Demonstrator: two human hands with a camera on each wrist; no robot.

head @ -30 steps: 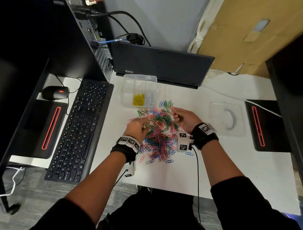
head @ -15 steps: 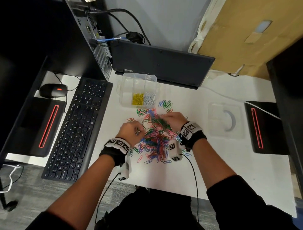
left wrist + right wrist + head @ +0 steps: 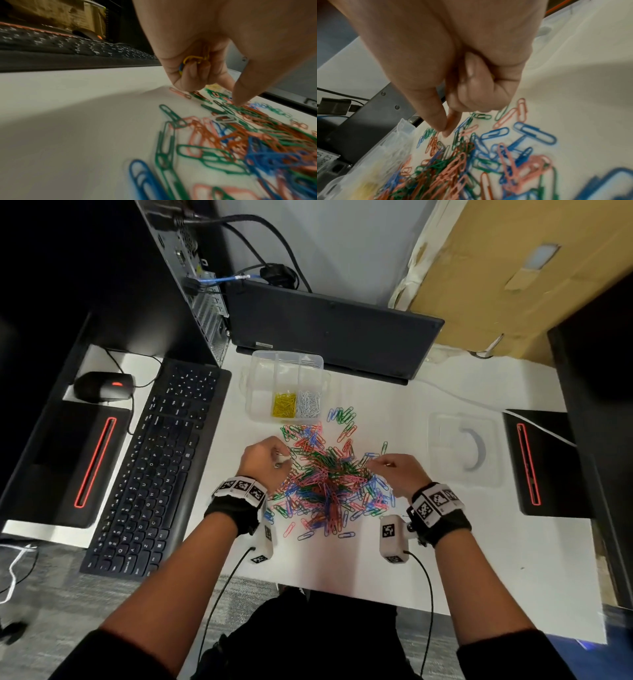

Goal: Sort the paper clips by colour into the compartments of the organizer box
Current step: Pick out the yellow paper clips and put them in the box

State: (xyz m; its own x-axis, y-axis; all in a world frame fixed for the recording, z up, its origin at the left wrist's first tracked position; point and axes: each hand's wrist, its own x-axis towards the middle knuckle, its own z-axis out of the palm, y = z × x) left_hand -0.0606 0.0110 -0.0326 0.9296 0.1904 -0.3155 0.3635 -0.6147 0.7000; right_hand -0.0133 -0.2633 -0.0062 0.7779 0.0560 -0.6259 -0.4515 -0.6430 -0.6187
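Left hand [image 3: 197, 67] grips yellow wire paper clips [image 3: 193, 59] in curled fingers. Right hand [image 3: 453, 67] pinches thumb and forefinger over the mixed-colour clip pile [image 3: 325, 481]; its hold cannot be told.

Clear, glossy plastic is being shown by the organizer box [image 3: 287, 361], smooth coloured coating by the paper clips [image 3: 329, 481], matt white by the tabletop [image 3: 462, 542].

organizer box [image 3: 287, 361] behind clip pile [image 3: 329, 481], keyboard [image 3: 154, 467] left, lid [image 3: 462, 450] right
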